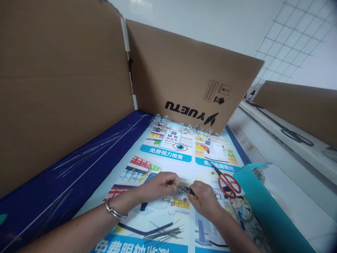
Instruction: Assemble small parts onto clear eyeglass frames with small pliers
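Observation:
My right hand [206, 199] is closed around a pair of pliers [187, 189] with dark jaws and a yellow-and-black handle. The jaws point left, toward my left hand [164, 184], whose thumb and fingers pinch a thin piece of wire [177, 187] at the plier tip. The exact shape of that wire is too small to make out. Just below my hands, several small wire loops with clear beads [171, 207] lie on the printed sheet. Closer to me rests a bundle of straight cut wires [165, 234].
Red-handled scissors [229, 185] lie right of my right hand, beside a coil of wire [243, 211]. A teal-edged box [273, 207] stands at the right. Cardboard panels [189, 70] wall the back and left. Wire pieces [184, 128] line the far edge; long wires [97, 147] lie left.

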Demonstrator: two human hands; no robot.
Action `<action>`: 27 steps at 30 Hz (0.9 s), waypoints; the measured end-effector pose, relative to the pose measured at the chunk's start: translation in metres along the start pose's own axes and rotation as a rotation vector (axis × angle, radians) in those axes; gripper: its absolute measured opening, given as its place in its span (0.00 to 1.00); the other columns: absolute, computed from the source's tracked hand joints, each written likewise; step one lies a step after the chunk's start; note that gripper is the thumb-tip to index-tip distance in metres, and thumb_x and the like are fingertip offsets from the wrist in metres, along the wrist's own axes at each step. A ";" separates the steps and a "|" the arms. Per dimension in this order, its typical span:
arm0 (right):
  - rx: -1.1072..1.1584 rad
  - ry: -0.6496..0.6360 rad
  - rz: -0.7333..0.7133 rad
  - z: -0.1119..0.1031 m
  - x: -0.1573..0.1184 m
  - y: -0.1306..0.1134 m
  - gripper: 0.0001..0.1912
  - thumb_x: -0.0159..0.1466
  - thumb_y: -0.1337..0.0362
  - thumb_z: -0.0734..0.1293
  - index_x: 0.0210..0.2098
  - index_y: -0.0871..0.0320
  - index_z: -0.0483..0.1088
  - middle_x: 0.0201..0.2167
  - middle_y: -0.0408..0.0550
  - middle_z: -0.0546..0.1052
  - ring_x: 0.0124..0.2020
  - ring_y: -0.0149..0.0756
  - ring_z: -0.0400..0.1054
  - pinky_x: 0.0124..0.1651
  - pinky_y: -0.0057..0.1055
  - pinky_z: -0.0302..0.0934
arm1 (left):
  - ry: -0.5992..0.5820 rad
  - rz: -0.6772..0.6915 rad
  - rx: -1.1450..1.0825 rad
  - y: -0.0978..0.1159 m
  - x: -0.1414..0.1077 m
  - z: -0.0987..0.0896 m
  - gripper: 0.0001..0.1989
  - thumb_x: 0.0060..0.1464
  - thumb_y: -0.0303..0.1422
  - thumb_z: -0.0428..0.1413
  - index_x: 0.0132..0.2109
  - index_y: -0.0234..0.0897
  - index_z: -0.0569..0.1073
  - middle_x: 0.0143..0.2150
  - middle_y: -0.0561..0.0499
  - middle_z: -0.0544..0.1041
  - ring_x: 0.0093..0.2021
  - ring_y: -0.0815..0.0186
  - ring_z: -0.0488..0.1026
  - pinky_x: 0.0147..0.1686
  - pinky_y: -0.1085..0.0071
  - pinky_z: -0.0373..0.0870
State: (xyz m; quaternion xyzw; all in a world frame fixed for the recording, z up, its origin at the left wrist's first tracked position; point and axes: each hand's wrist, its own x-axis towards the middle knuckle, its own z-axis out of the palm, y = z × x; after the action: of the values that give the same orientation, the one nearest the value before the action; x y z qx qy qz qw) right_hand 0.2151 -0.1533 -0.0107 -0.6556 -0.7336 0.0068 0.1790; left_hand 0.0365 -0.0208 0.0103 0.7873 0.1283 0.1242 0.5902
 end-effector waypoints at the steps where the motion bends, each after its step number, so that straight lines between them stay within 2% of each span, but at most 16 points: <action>1: 0.003 -0.004 0.003 0.000 0.000 0.000 0.07 0.59 0.63 0.59 0.25 0.58 0.61 0.24 0.43 0.66 0.27 0.30 0.59 0.29 0.26 0.48 | -0.001 -0.007 -0.013 0.000 0.000 0.000 0.02 0.46 0.27 0.49 0.29 0.34 0.66 0.24 0.57 0.63 0.24 0.74 0.57 0.24 0.79 0.55; 7: 0.018 0.013 0.094 -0.001 0.000 -0.002 0.06 0.59 0.63 0.60 0.27 0.57 0.63 0.26 0.44 0.66 0.29 0.31 0.60 0.31 0.26 0.49 | 0.018 -0.077 -0.185 -0.001 0.003 0.003 0.01 0.47 0.27 0.49 0.29 0.33 0.65 0.22 0.58 0.63 0.23 0.75 0.57 0.24 0.78 0.55; 12: 0.150 0.115 0.272 -0.001 0.002 0.000 0.11 0.61 0.60 0.59 0.23 0.57 0.59 0.23 0.41 0.63 0.25 0.29 0.58 0.28 0.25 0.49 | 0.219 -0.113 -0.328 -0.001 0.008 0.002 0.03 0.48 0.29 0.51 0.30 0.34 0.65 0.23 0.56 0.66 0.24 0.73 0.62 0.27 0.77 0.58; 16: 0.267 0.156 0.345 -0.001 0.003 0.003 0.14 0.61 0.58 0.58 0.21 0.57 0.57 0.20 0.40 0.61 0.23 0.28 0.57 0.26 0.24 0.48 | 0.369 -0.124 -0.424 -0.003 0.011 0.004 0.05 0.49 0.32 0.51 0.32 0.34 0.65 0.23 0.55 0.68 0.25 0.71 0.65 0.27 0.76 0.59; 22: 0.369 0.161 0.375 -0.003 0.003 0.002 0.14 0.60 0.59 0.59 0.20 0.57 0.56 0.20 0.39 0.60 0.23 0.28 0.56 0.26 0.25 0.48 | 0.494 -0.125 -0.543 0.001 0.012 0.011 0.06 0.50 0.34 0.51 0.30 0.35 0.65 0.24 0.55 0.68 0.26 0.72 0.65 0.27 0.76 0.59; 27: 0.558 0.165 0.442 -0.006 0.003 -0.005 0.14 0.60 0.56 0.58 0.22 0.58 0.59 0.20 0.39 0.57 0.23 0.28 0.54 0.25 0.24 0.48 | 0.580 -0.145 -0.655 0.002 0.012 0.019 0.06 0.51 0.35 0.51 0.32 0.36 0.65 0.25 0.55 0.67 0.26 0.72 0.65 0.27 0.76 0.60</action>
State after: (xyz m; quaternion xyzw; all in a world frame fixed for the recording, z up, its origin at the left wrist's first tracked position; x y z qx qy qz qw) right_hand 0.2114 -0.1526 -0.0033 -0.7226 -0.5270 0.1923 0.4040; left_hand 0.0541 -0.0339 0.0074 0.4803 0.2973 0.3323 0.7553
